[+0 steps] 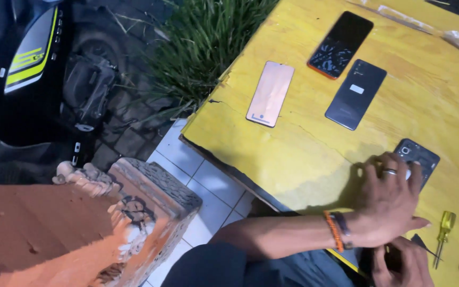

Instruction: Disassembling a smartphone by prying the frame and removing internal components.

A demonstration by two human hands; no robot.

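Left hand point(391, 204): fingers spread, pressing flat on a dark opened phone body point(418, 158) near the yellow wooden table's point(293, 154) near edge. Right hand point(402, 263): at that edge, fingers curled round a small dark part; grip unclear. Judgement: steady downward pressure keeps the body from sliding. Also present: copper-pink panel point(270, 93), black cracked phone point(340, 44), dark grey back cover point(356, 94), yellow-handled screwdriver point(443, 229).

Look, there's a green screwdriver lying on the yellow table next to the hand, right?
Not quite. The head view shows that the screwdriver has a yellow handle, not green. It does lie on the yellow table, beside the left hand.
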